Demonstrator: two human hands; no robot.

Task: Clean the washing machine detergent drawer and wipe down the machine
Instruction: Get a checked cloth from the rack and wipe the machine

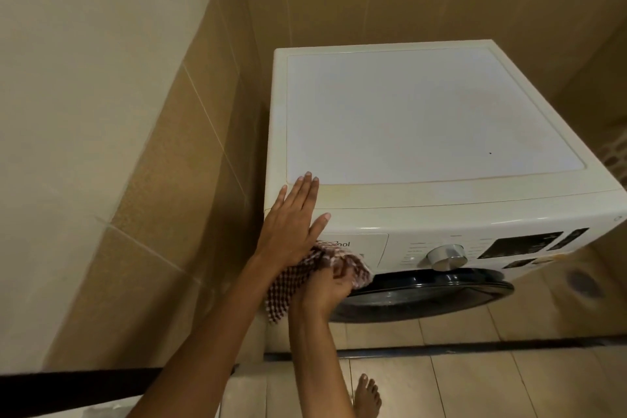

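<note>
Fingers (pixel 342 282) of the R hand (pixel 322 290) are curled tight round a bunched red-and-white checked cloth (pixel 288 285), w/ a bare foot (pixel 367 394) on the tiled floor (pixel 475 383) below the forearm. R hand presses the cloth against the front of the washing machine (pixel 424 112), at the lower left part of the detergent drawer (pixel 369 248); the cloth's loose end hangs down left of the wrist. Drawer sits in the top left corner of the front panel, pushed in flush, its logo partly covered by cloth and L hand. L hand (pixel 291 224) lies just above the R one, palm down on the machine's front left top edge. Its fingers (pixel 305 190) are straight and close together, thumb spread to the right, gripping nothing. Right of the drawer comes a silver dial (pixel 446 256), then a dark display (pixel 522 243). Under the panel is the dark round door (pixel 424 285); can't tell if it's latched. Machine top is white w/ one small dark speck (pixel 490 153) near its right side. Beige tiled wall (pixel 135 112) runs close along the machine's left side and behind it.
</note>
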